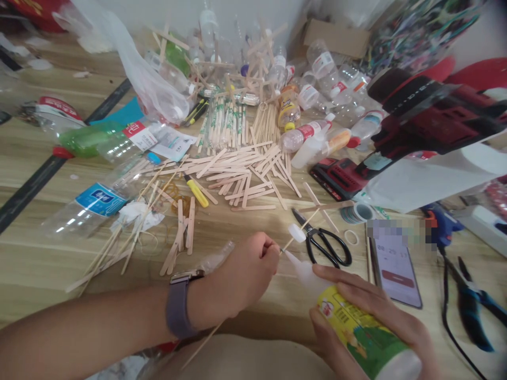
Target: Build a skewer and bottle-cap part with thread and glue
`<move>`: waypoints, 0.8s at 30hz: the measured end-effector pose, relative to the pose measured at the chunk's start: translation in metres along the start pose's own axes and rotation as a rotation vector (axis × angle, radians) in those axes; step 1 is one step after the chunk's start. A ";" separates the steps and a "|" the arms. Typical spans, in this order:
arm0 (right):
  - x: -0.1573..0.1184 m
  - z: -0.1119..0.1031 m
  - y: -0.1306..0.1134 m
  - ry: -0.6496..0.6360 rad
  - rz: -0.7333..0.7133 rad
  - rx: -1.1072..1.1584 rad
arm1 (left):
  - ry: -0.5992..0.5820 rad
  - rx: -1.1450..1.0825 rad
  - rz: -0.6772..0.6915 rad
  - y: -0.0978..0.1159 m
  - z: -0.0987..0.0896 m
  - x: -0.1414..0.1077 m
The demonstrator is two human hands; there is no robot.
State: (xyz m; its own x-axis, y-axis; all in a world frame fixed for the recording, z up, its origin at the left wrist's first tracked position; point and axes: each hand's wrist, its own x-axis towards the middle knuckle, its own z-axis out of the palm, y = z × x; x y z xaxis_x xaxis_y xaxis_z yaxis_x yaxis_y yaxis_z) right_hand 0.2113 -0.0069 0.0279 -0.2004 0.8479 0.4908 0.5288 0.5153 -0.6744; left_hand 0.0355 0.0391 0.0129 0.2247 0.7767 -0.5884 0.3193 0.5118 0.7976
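My left hand (253, 269), wearing a wristwatch, pinches a thin bamboo skewer (311, 219) whose lower part comes out below the wrist. A white bottle cap (297, 233) is threaded on the skewer beyond my fingertips. My right hand (396, 311) wraps round a glue bottle (356, 332) with a yellow and green label, tilted toward the left. Its pointed white nozzle is at the skewer between my fingers and the cap; whether it touches cannot be made out. Black-handled scissors (325, 245) lie just behind the cap.
Loose craft sticks (237, 174) spread over the table's middle, with plastic bottles behind and at left. A red and black cordless drill (412, 116) stands at right. Nearby lie a phone (396, 266), a tape roll (358, 212), pliers (473, 301) and a blue glue gun (441, 224).
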 end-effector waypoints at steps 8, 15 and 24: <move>0.000 -0.002 0.000 -0.004 -0.013 -0.045 | -0.003 0.001 -0.004 0.001 0.000 0.000; 0.000 -0.001 0.000 0.010 -0.003 -0.057 | 0.005 -0.004 -0.003 0.002 0.000 0.000; 0.002 -0.004 -0.002 -0.009 0.021 -0.043 | 0.002 0.000 -0.002 0.001 0.001 -0.001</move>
State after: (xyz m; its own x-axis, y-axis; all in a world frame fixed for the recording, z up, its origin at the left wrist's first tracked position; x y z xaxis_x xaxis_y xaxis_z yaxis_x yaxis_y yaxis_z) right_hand 0.2130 -0.0067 0.0322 -0.1962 0.8595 0.4720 0.5676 0.4920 -0.6601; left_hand 0.0365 0.0388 0.0142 0.2223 0.7761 -0.5901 0.3194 0.5139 0.7962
